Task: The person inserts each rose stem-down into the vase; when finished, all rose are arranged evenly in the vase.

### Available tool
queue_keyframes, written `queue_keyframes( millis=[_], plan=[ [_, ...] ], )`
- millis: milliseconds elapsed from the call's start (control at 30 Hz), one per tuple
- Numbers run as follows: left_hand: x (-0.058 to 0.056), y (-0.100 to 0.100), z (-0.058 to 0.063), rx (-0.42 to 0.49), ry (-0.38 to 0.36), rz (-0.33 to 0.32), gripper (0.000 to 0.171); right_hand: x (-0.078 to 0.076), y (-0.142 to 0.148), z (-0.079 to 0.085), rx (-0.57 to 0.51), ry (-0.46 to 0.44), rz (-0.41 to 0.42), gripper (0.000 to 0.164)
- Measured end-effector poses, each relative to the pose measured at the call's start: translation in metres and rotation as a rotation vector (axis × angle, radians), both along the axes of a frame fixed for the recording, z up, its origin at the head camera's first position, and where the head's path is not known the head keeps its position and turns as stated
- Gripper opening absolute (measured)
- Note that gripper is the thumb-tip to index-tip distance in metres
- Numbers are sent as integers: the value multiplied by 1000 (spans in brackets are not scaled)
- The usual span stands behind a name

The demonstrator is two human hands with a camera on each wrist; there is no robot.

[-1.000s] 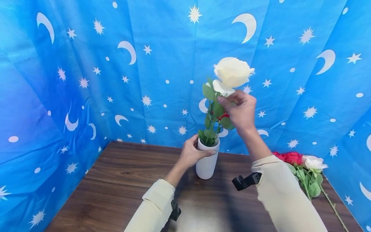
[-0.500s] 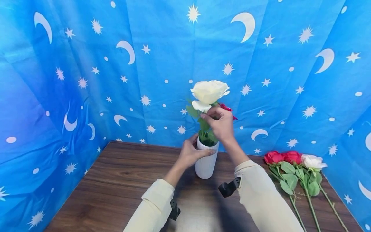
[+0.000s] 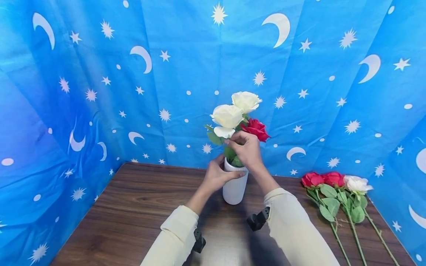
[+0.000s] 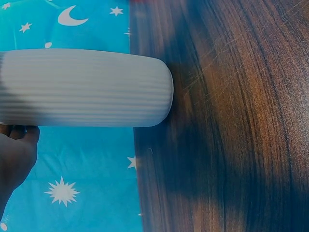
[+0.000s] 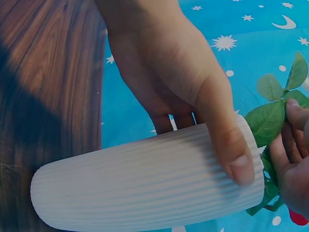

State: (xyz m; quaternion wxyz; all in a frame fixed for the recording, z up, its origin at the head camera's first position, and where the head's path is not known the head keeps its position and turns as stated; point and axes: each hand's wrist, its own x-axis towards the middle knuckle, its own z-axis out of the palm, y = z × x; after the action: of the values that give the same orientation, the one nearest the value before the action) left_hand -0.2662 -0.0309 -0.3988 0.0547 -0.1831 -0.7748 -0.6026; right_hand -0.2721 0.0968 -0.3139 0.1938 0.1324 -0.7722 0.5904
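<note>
Head view: bright, mostly even light; whitish glare on the desk (image 3: pixel 133 207) toward its near edge — soft dark shadows either side. Held white rose (image 3: pixel 227 116): pale, faint petal detail. Backdrop (image 3: pixel 20 122) beyond the desk's left edge: violet cast. Left wrist view: dimmer; vase (image 4: pixel 87 89) greyed, broad blurry shadow running inward from the desk's far edge. Right wrist view: vase paler, soft-edged shadow across the wood, fine detail soft.
</note>
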Motion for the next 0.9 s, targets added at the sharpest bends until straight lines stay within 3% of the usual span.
queue_keyframes(
  millis=[367, 600, 900],
  plan=[
    [0, 0, 0, 0, -16, -4, 64, 4, 10, 5, 31, -65, 58, 20],
    [0, -1, 1, -12, -39, 0, 66, 12, 17, 14, -69, -90, 181, 24],
    [1, 0, 2, -3, -48, -5, 67, 29, 42, 24, 1, -166, 276, 31]
  ],
)
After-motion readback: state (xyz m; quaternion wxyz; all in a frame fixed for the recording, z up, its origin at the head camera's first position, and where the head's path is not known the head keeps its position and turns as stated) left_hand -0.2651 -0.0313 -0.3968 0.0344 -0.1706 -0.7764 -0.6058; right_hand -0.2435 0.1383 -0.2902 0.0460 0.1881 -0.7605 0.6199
